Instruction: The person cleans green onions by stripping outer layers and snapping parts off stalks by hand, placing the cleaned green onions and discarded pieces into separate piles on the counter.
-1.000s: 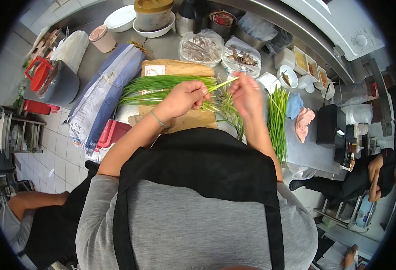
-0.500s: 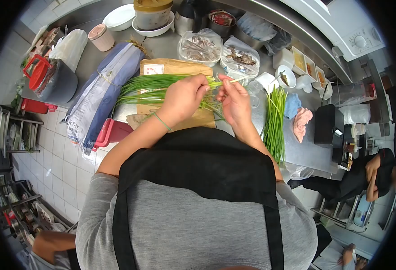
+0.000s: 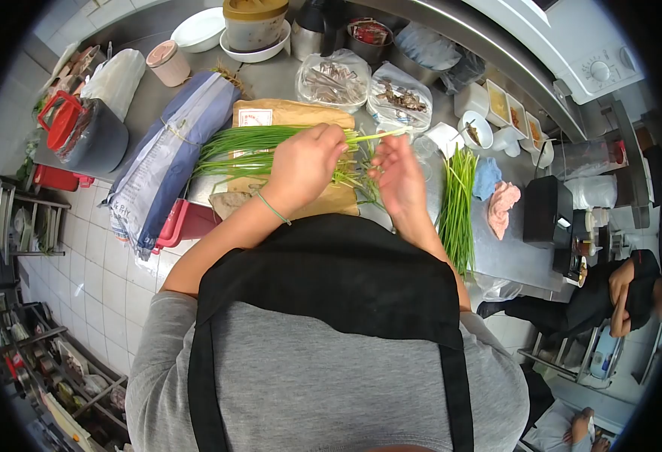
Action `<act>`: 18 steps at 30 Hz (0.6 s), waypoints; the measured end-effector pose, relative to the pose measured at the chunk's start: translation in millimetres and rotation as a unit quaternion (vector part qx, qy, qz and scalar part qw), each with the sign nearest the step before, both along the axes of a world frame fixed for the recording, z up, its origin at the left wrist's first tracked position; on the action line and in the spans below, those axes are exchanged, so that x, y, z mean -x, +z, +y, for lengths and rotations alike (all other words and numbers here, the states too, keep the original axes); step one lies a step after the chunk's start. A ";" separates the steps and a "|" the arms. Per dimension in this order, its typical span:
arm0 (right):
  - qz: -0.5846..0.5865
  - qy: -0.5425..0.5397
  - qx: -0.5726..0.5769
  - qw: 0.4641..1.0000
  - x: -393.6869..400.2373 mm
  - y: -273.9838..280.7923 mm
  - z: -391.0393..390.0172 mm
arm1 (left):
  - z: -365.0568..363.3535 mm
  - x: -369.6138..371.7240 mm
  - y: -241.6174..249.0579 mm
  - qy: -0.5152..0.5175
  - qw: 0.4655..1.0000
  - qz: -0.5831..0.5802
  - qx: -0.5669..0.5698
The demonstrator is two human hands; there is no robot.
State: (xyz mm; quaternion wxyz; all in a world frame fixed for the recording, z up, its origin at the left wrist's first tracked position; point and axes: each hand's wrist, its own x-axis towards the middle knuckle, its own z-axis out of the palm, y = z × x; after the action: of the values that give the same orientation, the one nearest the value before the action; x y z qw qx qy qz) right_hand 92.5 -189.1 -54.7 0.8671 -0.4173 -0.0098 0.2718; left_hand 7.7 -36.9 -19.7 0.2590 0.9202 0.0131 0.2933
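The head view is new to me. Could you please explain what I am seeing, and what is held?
There is no robot here: a person works bare-handed. One camera, worn on that person's head, looks forward and down. The left hand, with a green wristband below it, holds a pale-ended, chive-like stalk. The right hand is close to it; I cannot tell whether it touches. On the metal counter, one bunch of long green stalks lies over brown paper; another bunch lies to the right, near a blue cloth and a pink cloth.

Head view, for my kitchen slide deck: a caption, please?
Left hand holding slender greens above brown paper, right hand beside them.
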 end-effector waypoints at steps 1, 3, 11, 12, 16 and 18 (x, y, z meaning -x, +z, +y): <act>-0.009 0.024 -0.003 1.000 4.6 0.2 5.4 | -0.2 0.1 -1.1 -0.004 1.000 -0.011 -0.013; -0.028 0.071 -0.010 0.997 11.6 3.1 12.5 | -1.0 0.4 -4.2 -0.012 0.999 -0.033 -0.036; 0.004 -0.131 -0.028 0.991 -40.3 6.0 -14.4 | -0.1 2.5 -4.0 -0.012 0.995 -0.056 -0.078; -0.002 -0.156 -0.036 0.987 -52.9 7.6 -26.0 | 3.0 3.2 -4.0 -0.010 0.996 -0.058 -0.073; -0.033 -0.144 -0.053 0.988 -60.2 3.1 -44.4 | 6.0 3.0 -3.1 -0.003 0.996 -0.056 -0.075; -0.029 -0.131 -0.033 0.990 -48.0 2.2 -35.0 | 5.5 2.9 -1.7 -0.004 0.996 -0.055 -0.075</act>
State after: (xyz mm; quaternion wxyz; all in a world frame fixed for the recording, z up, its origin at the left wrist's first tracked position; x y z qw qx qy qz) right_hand 140.5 -224.2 -52.5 0.9077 -0.3942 0.0106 0.1435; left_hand 4.8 -31.4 -21.4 0.1909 0.9196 -0.0269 0.3423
